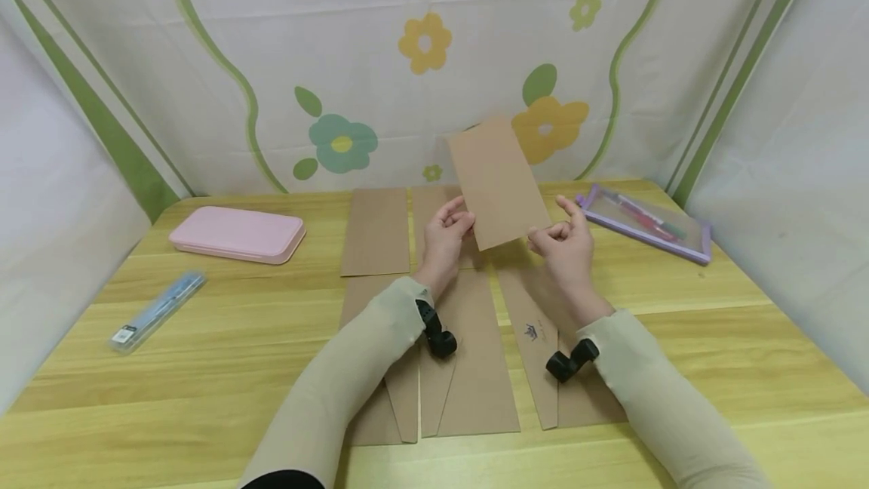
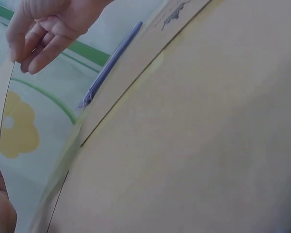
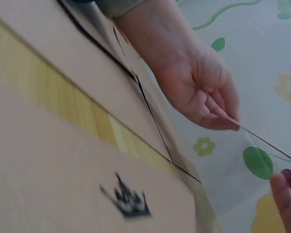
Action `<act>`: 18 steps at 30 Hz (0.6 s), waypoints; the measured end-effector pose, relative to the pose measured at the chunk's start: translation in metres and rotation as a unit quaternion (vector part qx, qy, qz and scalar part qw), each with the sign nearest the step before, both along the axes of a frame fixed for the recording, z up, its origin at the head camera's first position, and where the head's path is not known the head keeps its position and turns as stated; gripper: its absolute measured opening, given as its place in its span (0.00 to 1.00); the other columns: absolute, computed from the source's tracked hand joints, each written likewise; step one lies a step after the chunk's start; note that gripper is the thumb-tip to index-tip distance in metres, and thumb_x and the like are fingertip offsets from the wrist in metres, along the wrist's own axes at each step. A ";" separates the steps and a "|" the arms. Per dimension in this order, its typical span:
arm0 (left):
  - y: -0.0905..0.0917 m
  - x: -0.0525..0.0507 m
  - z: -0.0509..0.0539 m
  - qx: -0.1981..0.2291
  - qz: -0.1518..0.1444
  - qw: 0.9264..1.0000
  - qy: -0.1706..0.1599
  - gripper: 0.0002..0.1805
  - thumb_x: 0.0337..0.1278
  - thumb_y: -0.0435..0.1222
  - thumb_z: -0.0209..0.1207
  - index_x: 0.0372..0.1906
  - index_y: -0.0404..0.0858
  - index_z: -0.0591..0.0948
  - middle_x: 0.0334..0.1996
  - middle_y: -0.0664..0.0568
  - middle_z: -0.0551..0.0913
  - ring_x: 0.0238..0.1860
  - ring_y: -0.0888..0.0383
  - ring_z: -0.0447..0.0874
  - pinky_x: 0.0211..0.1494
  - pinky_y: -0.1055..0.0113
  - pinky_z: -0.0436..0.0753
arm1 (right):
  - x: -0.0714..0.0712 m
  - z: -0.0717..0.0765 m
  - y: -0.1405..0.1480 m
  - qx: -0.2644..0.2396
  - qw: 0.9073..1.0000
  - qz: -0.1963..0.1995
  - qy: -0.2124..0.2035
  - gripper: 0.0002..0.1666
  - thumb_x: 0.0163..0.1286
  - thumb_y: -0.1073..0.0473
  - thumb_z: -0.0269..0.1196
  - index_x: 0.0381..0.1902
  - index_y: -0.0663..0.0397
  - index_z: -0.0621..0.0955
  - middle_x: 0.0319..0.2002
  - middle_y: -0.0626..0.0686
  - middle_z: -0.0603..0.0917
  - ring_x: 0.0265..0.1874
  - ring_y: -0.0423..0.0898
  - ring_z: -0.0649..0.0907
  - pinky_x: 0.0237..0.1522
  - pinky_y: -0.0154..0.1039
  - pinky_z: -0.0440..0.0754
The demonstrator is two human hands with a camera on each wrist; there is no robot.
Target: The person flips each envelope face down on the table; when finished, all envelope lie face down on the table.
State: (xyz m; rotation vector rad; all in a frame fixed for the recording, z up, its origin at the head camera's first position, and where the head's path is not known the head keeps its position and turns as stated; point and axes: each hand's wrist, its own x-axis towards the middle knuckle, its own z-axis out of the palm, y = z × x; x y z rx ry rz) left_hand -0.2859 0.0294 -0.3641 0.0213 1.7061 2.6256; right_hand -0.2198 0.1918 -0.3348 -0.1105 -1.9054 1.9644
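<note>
Raised above the table is a brown kraft card [image 1: 501, 183], tilted, its plain face toward the head camera. My left hand [image 1: 444, 236] pinches its left edge near the lower corner. At the lower right corner, my right hand [image 1: 565, 251] pinches it between thumb and fingers. The right wrist view shows the card nearly edge-on between the left hand [image 3: 199, 87] and the right hand [image 3: 287, 191]. Below lie several flat brown kraft pieces in rows, including a plain one [image 1: 376, 232] at the back left and one [image 1: 523, 315] with a dark crown print and a folded flap.
A pink case [image 1: 237, 234] and a clear slim box with a blue tint [image 1: 158, 313] lie on the left. To the back right is a purple-edged see-through pouch [image 1: 648, 223] with pens inside. A flowered curtain [image 1: 468, 44] hangs behind the wooden table [image 1: 713, 368].
</note>
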 end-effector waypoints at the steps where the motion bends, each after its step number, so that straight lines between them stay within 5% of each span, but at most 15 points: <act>1: -0.001 0.000 0.000 -0.004 -0.001 1.000 0.003 0.22 0.54 0.25 0.59 0.57 0.37 0.75 0.28 0.57 0.79 0.29 0.64 0.78 0.55 0.50 0.76 | 0.000 0.000 0.004 0.031 0.999 0.015 -0.015 0.43 0.55 0.75 0.59 0.68 0.51 0.60 0.19 0.43 0.75 0.19 0.40 0.81 0.33 0.32 0.83; 7: -0.002 -0.001 0.003 -0.044 -0.043 0.998 0.013 0.26 0.52 0.23 0.59 0.59 0.36 0.74 0.30 0.57 0.79 0.34 0.64 0.78 0.53 0.58 0.79 | -0.004 0.006 0.024 0.131 0.982 0.097 -0.098 0.48 0.59 0.66 0.62 0.72 0.50 0.52 0.22 0.41 0.79 0.25 0.39 0.83 0.35 0.32 0.83; 13: -0.002 -0.001 0.003 -0.117 -0.106 0.987 0.027 0.33 0.50 0.22 0.58 0.65 0.39 0.68 0.36 0.57 0.76 0.37 0.64 0.74 0.47 0.73 0.77 | -0.005 0.007 0.039 0.143 0.963 0.158 -0.168 0.48 0.61 0.65 0.61 0.73 0.55 0.48 0.24 0.41 0.81 0.28 0.40 0.84 0.39 0.35 0.83; 18: 0.001 -0.002 0.001 -0.151 -0.143 0.978 0.016 0.37 0.50 0.22 0.59 0.68 0.39 0.63 0.41 0.55 0.74 0.37 0.65 0.73 0.42 0.76 0.75 | -0.008 0.001 0.049 0.158 0.951 0.177 -0.197 0.49 0.60 0.65 0.63 0.72 0.58 0.48 0.28 0.47 0.82 0.28 0.42 0.84 0.38 0.38 0.83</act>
